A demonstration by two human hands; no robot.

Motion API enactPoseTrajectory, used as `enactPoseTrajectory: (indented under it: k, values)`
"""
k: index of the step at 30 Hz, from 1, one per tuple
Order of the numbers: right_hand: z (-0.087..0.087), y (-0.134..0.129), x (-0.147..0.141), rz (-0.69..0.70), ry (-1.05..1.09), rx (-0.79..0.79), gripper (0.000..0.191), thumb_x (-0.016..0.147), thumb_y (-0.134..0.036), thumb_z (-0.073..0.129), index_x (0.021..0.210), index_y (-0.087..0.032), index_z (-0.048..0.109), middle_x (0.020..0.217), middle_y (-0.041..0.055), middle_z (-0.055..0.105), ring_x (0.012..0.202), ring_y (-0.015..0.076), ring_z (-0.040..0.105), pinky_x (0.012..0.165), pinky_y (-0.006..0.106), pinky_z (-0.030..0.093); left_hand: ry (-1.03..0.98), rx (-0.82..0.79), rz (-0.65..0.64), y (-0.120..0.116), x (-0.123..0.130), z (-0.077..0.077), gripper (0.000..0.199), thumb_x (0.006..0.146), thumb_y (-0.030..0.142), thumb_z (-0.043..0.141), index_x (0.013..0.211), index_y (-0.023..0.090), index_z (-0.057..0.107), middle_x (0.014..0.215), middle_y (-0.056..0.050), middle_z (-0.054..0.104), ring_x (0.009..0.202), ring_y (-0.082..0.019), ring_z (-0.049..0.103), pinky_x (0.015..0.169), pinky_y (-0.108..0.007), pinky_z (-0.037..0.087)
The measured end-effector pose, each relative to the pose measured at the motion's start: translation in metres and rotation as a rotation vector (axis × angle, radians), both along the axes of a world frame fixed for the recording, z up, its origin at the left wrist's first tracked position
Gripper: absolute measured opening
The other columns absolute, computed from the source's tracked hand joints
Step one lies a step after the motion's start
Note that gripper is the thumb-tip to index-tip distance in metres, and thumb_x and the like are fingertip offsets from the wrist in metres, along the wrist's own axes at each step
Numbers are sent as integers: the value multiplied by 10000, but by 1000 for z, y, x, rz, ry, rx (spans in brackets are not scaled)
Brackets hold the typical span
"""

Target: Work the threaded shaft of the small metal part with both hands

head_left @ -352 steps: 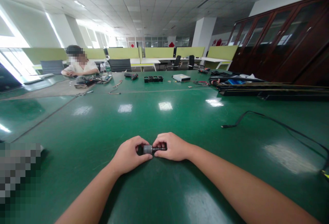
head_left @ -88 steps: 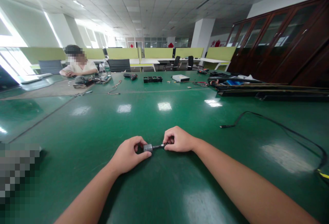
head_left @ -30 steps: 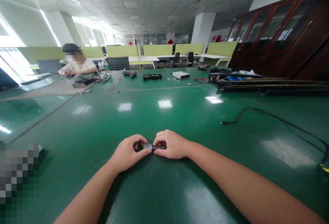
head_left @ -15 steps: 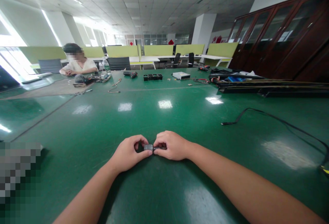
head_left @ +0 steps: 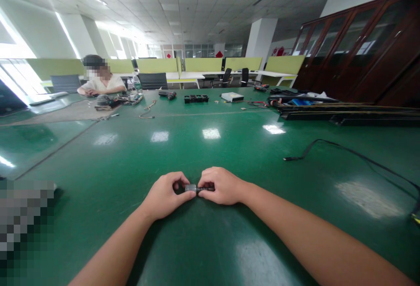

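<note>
Low over the green table (head_left: 210,157), my left hand (head_left: 163,197) is closed, with thumb and fingers around a small grey metallic cylinder (head_left: 190,188). From the cylinder's right end a thin dark ribbed rod (head_left: 207,188) runs into my right hand (head_left: 224,185), whose thumb and fingertips pinch it. Cylinder and rod lie in one line, level, and look joined; the fingers partly cover both, so I cannot tell their exact kind. My two hands face each other with a narrow space between the fingertips.
A black cable (head_left: 328,141) curves over the table at the right, near dark metal rails (head_left: 354,115). Toward the far edge stand a power drill (head_left: 168,95), a black slotted part (head_left: 196,98) and a white box (head_left: 232,97). Another person (head_left: 103,80) sits at the far left.
The view has shifted very slightly. Both hands keep their hold on the cylinder and the rod, with hardly any movement between them.
</note>
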State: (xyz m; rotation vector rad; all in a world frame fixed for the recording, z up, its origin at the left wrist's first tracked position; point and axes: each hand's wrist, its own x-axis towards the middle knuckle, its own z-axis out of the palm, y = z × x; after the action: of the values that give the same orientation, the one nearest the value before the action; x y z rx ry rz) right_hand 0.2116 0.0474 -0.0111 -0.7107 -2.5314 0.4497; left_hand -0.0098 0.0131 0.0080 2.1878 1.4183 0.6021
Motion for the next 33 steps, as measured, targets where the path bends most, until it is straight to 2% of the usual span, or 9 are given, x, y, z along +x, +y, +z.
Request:
enactPoseTrajectory:
  k: [11, 18, 26, 33]
  values:
    - [2, -2, 0, -8, 4, 22, 89, 783, -244, 691, 830, -169, 704, 723, 13, 621, 680, 142, 553, 664, 256, 400, -25, 12, -2, 2, -1, -1, 197, 769, 393, 699, 808, 203, 668, 794, -2, 675, 753, -189, 586, 673, -273, 417]
    - [2, -3, -1, -46, 44, -61, 116, 777, -229, 693, 878, -173, 698, 720, 0, 617, 649, 127, 538, 624, 237, 394, -41, 14, -1, 2, -2, -2, 208, 781, 407, 687, 800, 200, 665, 784, -1, 675, 743, -184, 584, 668, -270, 419]
    - [3, -1, -3, 8, 124, -41, 67, 770, -169, 680, 835, -162, 695, 738, 8, 620, 698, 131, 556, 653, 233, 413, -36, 18, 2, 2, -1, -1, 200, 769, 396, 697, 781, 200, 661, 770, 2, 666, 742, -184, 581, 671, -273, 418]
    - [4, -1, -1, -23, 108, -92, 61, 748, -165, 689, 808, -152, 691, 702, -7, 596, 643, 114, 542, 595, 217, 400, -23, 23, 5, 3, -2, -2, 220, 776, 420, 687, 795, 202, 661, 791, -3, 663, 761, -191, 576, 683, -280, 415]
